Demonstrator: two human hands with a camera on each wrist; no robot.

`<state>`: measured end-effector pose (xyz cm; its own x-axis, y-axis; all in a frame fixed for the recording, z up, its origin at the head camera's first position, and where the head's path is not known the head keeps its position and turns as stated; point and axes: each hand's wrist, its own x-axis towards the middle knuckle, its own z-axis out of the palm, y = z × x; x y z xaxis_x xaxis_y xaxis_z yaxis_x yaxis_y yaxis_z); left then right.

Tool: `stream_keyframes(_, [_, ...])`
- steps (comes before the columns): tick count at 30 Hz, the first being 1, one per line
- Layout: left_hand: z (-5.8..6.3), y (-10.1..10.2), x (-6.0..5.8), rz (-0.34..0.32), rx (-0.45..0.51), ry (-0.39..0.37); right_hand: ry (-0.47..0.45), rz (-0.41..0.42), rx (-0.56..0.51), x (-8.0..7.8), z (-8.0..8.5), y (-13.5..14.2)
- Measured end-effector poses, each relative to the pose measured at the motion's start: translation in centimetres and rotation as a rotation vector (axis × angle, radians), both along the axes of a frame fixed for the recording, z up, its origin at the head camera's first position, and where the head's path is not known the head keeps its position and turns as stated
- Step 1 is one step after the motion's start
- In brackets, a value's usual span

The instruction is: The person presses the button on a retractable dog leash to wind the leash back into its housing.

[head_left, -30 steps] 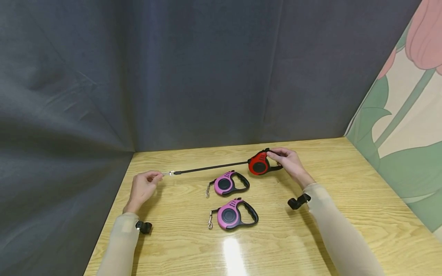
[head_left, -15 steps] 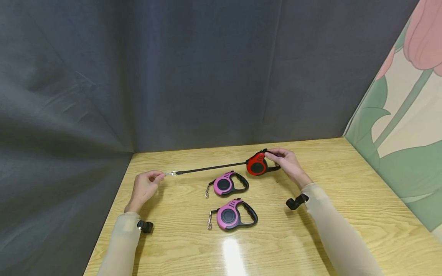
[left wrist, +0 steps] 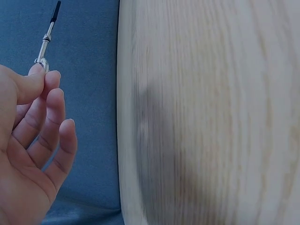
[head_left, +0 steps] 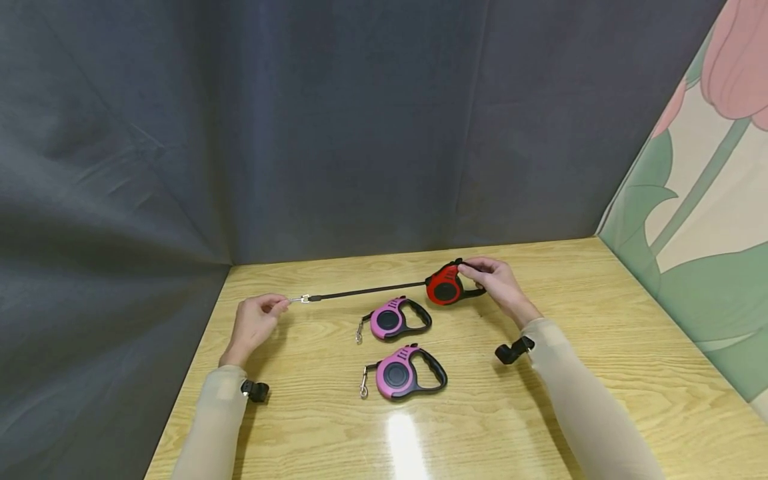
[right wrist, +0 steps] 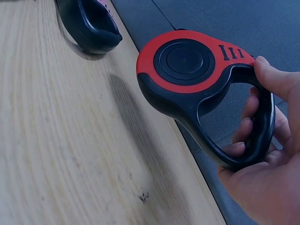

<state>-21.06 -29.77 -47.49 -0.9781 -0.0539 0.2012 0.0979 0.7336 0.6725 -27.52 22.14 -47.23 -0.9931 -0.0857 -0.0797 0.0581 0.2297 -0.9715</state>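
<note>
A red and black retractable dog leash (head_left: 445,285) is gripped by its black handle in my right hand (head_left: 499,283). In the right wrist view the fingers (right wrist: 244,129) curl through the handle (right wrist: 267,122) and the thumb lies along its top. From the red case (right wrist: 186,58) a dark strap (head_left: 366,291) runs taut to the left. It ends in a silver snap hook (head_left: 300,299). My left hand (head_left: 256,325) pinches that hook (left wrist: 42,60) between thumb and index finger, with the other fingers loosely bent. The leash casts a shadow on the wooden table below.
Two pink and black retractable leashes lie between the arms on the wooden table (head_left: 480,413): one farther back (head_left: 387,320), the other nearer (head_left: 397,375). Their short straps and clips point left. A dark grey curtain (head_left: 360,133) stands behind and left; a floral panel (head_left: 708,220) borders the right.
Both hands keep their holds. The left hand with the hook has shifted slightly right, and the red leash slightly left in view, so the exposed strap looks a little shorter.
</note>
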Motion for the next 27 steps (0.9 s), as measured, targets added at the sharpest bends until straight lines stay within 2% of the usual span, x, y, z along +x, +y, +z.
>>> stream_keyframes(27, [-0.38,0.43,-0.01,-0.015,0.02,0.008,-0.011,0.009,-0.035,-0.03,-0.11,-0.65])
